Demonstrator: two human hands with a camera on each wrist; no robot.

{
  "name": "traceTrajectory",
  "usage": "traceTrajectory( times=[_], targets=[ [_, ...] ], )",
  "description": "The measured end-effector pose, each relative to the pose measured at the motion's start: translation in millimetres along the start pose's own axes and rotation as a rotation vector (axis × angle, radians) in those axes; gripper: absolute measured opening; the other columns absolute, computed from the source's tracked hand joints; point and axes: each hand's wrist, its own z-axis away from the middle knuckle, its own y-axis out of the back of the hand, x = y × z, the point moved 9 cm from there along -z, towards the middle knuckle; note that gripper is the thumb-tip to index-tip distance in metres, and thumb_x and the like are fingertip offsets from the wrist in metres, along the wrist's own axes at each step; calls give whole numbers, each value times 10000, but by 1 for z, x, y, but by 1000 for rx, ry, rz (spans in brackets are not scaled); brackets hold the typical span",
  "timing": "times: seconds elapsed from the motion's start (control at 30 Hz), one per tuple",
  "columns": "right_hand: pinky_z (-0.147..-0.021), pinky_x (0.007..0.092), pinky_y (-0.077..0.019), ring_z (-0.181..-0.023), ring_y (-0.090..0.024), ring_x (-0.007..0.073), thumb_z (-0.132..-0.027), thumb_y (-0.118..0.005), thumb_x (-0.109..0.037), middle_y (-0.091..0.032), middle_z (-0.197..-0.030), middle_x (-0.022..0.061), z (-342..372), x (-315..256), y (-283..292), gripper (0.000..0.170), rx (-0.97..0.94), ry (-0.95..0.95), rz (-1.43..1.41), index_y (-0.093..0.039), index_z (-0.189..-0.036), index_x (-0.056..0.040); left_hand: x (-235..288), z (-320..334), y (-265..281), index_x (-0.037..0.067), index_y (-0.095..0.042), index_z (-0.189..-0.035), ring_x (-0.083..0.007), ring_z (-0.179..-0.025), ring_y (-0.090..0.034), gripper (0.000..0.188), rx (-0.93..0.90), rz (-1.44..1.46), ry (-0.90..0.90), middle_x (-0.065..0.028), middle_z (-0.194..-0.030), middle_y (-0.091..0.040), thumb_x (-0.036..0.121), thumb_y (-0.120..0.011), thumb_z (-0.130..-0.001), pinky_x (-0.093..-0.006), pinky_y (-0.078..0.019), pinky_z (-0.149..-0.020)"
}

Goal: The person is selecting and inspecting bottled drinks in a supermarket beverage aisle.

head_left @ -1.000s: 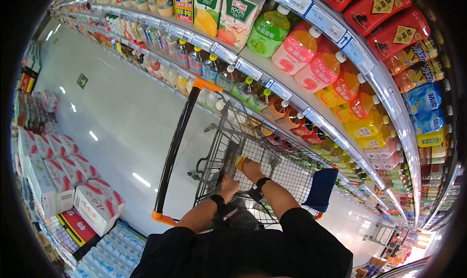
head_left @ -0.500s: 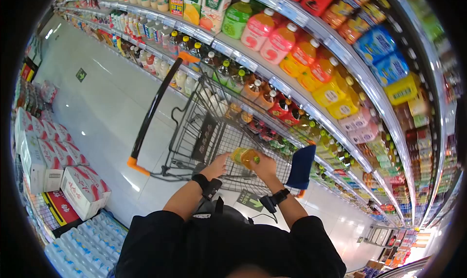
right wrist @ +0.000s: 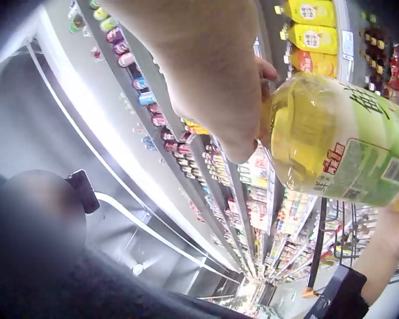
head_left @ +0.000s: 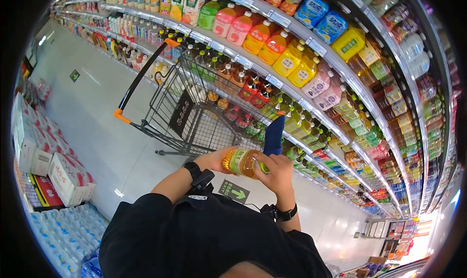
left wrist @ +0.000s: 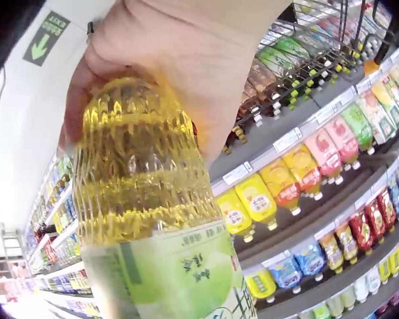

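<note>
A bottle of yellow drink (head_left: 243,162) with a pale green label lies sideways between my hands, in front of my chest. My left hand (head_left: 217,160) holds its ribbed base; in the left wrist view the left hand (left wrist: 179,53) wraps the ribbed end of the bottle (left wrist: 146,166). At the other end, my right hand (head_left: 276,172) grips around the neck, where a bit of green cap shows between the fingers. From the right wrist view, the right hand (right wrist: 206,80) closes at the bottle's (right wrist: 339,143) narrow end, and the cap is hidden.
A wire shopping cart (head_left: 214,125) with a black-and-orange handle (head_left: 146,73) stands just beyond the hands, beside long shelves of drinks (head_left: 272,49). Cartons (head_left: 71,179) and packs of water bottles (head_left: 63,234) are stacked at left. A floor exit sign (head_left: 234,192) lies below.
The bottle has come up out of the cart toward my chest, with the left hand now on its base and the right at its neck. The view has shifted along the shelves, away from the cart.
</note>
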Motion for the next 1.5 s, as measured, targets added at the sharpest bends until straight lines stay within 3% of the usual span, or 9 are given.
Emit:
traceTrajectory(
  times=[0.2,0.33,0.53,0.67,1.0,1.13,1.33,1.37,1.5],
  targets=[
    [-523,332,-434,-549,-547,240,-669,-694,-151,-593,-660,62,56,9,27,238,294,-199,-188,-672,-900,-99,-43,24,-47,138,-513,-1190,-274,-908,-630,525,-77,-305,106,-88,-1084,-609,547,-407,-879,-524,-534,-728],
    [-600,306,-462,-634,-592,248,-679,-660,-77,-624,-742,99,94,22,49,233,280,-459,-110,-659,-910,-54,-72,-6,-61,124,-506,-1196,-283,-910,-628,580,-289,-386,166,-123,-1056,-613,586,-359,-878,-497,-552,-670],
    [-676,300,-456,-745,-606,239,-809,-523,-129,-625,-845,132,155,41,114,214,520,-606,-17,-620,-961,-14,-87,-28,-96,68,-496,-1197,-267,-762,-658,677,-387,-570,247,-156,-974,-631,635,-340,-861,-403,-569,-569],
    [-684,295,-460,-757,-612,230,-833,-492,-134,-633,-857,131,189,50,148,218,620,-665,52,-615,-951,1,-100,-44,-129,-5,-514,-1109,-260,-542,-637,593,-494,-516,294,-184,-775,-636,510,-278,-931,-346,-546,-466],
    [-573,242,-449,-627,-566,151,-846,-446,-98,-608,-749,109,254,20,177,204,1093,-798,216,-590,-880,43,-74,-71,-187,22,-572,-1069,-84,-449,-515,457,-376,-850,84,-88,-764,-647,433,-500,-880,-179,-376,-380],
    [-604,249,-444,-653,-561,171,-842,-454,-117,-602,-780,133,251,11,190,222,1159,-642,215,-585,-899,54,-75,-71,-198,27,-506,-1134,-97,-515,-547,454,-497,-823,60,-75,-830,-634,392,-528,-866,-192,-367,-372],
    [-578,238,-416,-633,-530,160,-822,-539,-93,-595,-787,131,232,8,186,194,1153,-621,182,-593,-940,51,-85,-62,-188,53,-514,-1153,-71,-433,-465,485,-335,-556,-56,-50,-763,-620,454,-412,-899,-171,-300,-347],
    [-673,217,-438,-723,-539,113,-876,-525,-129,-612,-916,110,233,15,179,207,1055,-660,128,-568,-989,39,-87,-63,-183,56,-516,-1148,-81,-424,-450,511,-355,-557,-51,-54,-768,-621,477,-362,-901,-183,-296,-347],
    [-645,204,-434,-690,-526,95,-874,-533,-140,-618,-922,106,225,24,175,228,951,-675,183,-560,-1014,37,-83,-61,-168,50,-515,-1138,-95,-426,-442,510,-380,-519,-65,-67,-791,-625,466,-342,-898,-203,-291,-347]
  ],
)
